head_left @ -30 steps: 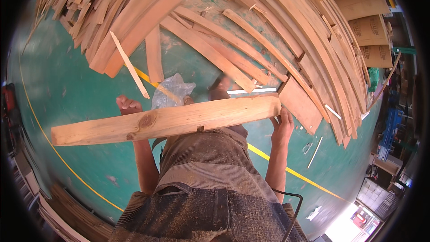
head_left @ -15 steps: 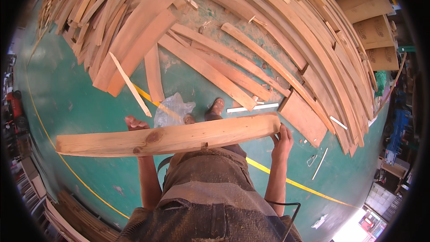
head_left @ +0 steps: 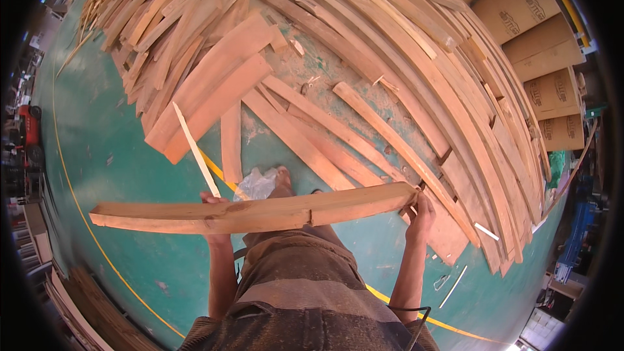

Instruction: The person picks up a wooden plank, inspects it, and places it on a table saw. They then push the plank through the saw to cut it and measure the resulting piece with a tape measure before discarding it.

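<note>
A long wooden plank (head_left: 273,213) lies crosswise in front of my body, tilted so that its broad face and a long narrow edge both show. Its right end is gripped by my right hand (head_left: 422,213), the fingers closed round the corner. Left of its middle, my left hand (head_left: 213,199) holds the plank from beneath; fingertips show past the far edge, while the palm is hidden. Beyond the left hand, a thin pale wood strip (head_left: 195,149) slants across the floor and onto stacked boards. A crumpled clear plastic sheet (head_left: 257,184) lies near my foot.
Loose boards (head_left: 312,136) lie ahead on the green floor (head_left: 97,156). A big pile of long planks (head_left: 455,91) curves along the right, with cardboard boxes (head_left: 539,6) behind it. Shorter boards (head_left: 169,32) are heaped at far left. A red machine (head_left: 30,131) stands at the left rim.
The plank has rolled in my hands, so its long edge now shows beneath the broad face. My left fingers have come in against it. One foot has stepped forward, and the view has shifted.
</note>
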Motion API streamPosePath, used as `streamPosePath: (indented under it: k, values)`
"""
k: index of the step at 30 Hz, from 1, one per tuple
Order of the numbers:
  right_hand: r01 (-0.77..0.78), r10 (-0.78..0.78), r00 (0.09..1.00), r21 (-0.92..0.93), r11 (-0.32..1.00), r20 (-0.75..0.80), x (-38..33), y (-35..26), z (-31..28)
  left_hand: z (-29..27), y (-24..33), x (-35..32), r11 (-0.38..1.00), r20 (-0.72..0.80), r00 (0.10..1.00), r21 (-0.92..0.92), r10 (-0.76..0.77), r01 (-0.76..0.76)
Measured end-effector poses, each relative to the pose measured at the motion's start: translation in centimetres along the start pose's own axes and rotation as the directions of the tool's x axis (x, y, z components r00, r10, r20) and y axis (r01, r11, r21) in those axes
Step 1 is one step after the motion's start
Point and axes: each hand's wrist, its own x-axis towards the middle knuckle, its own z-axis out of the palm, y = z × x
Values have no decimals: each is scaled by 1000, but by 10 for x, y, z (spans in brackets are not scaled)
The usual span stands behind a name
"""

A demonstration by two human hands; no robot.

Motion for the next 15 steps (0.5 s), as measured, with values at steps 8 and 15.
streamPosePath:
  k: [8, 15]
  values:
    - [113, -103, 993, -195, 974, 59, 40, -41, 100, -20, 19, 80, 922, -164, 944, 314, 287, -226]
    - [275, -257, 961, -315, 908, 98, 61, -106, 214, 59, 29, 206, 905, -476, 794, 369, 379, -210]
